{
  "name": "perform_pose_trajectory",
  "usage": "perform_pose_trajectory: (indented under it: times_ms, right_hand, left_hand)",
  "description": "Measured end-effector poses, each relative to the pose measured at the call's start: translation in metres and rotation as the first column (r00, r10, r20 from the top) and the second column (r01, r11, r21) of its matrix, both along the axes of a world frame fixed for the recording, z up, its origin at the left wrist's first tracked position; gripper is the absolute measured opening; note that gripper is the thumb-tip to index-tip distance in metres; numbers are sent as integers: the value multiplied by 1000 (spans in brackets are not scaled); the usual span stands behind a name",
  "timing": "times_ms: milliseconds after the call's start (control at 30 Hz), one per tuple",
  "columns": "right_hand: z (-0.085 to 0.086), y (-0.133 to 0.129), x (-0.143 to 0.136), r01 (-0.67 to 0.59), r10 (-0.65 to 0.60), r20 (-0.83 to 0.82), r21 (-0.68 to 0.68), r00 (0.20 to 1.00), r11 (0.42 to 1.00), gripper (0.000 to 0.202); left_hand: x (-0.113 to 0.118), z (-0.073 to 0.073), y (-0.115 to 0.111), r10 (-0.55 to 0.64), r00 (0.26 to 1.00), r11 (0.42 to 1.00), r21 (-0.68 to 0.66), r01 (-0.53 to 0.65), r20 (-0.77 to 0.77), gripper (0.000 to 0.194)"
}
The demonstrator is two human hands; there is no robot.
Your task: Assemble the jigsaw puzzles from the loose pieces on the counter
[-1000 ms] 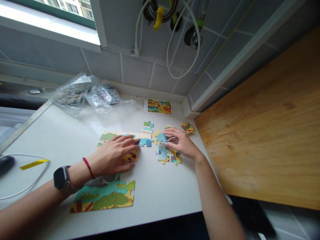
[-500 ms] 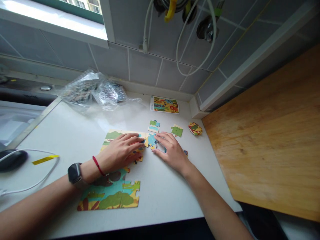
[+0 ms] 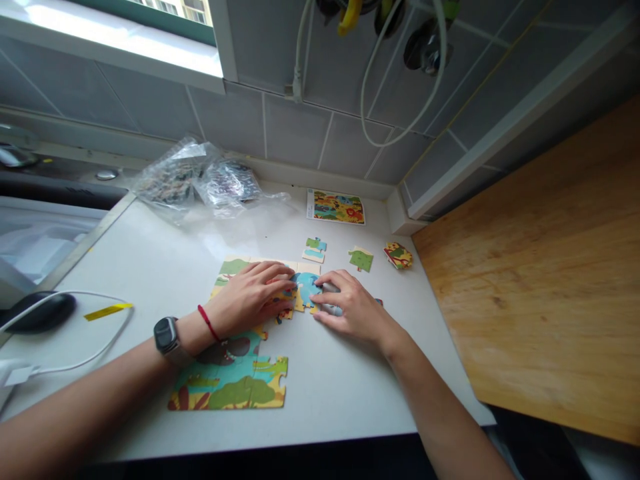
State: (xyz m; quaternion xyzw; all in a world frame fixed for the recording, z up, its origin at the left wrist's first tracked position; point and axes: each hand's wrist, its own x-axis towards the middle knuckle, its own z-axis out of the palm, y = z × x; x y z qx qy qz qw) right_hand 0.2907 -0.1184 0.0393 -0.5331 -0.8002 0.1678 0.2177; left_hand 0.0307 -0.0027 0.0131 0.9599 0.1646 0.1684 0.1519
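Two bare hands rest near the middle of the frame, over a partly joined puzzle (image 3: 235, 387) whose lower part, with green bushes and turquoise water, lies below and left of centre on a white counter (image 3: 350, 397). The left hand (image 3: 253, 293) lies palm down across the puzzle, hiding some of it, its fingers stretched out loosely and grasping nothing that shows; a watch (image 3: 166, 333) and a red cord (image 3: 207, 322) circle its wrist. The right hand (image 3: 347, 307), fingers bent and spread, touches the right edge of a blue piece (image 3: 307, 287) at the centre; whether it pinches that piece or only presses it, I cannot tell. Just above centre lie a green piece (image 3: 361, 259) and, further right, a small pile of pieces (image 3: 399, 255). Above them sits a picture card (image 3: 336, 208), while plastic bags (image 3: 200, 177) lie in the upper left and a wooden board (image 3: 545, 280) fills the right side
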Motion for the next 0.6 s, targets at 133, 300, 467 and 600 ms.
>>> perform_pose_trajectory:
  times_ms: [133,300,467,600]
  right_hand:
    - [-2,0,0,-39,39,-13,9,999,999,19]
    - [-2,0,0,-51,51,-53,1,997,999,26]
    - [-1,-2,-3,-80,79,-68,-13,995,997,23]
    - [-3,-3,-5,-73,72,-74,-14,995,997,23]
  left_hand:
    - [0,-1,1,-4,1000,1000,6,4,21,27]
    - [-1,-1,3,-61,997,998,16,60,46,22]
    - [0,2,3,-91,995,996,26,90,35,19]
    - [0,3,4,-82,996,997,10,82,48,16]
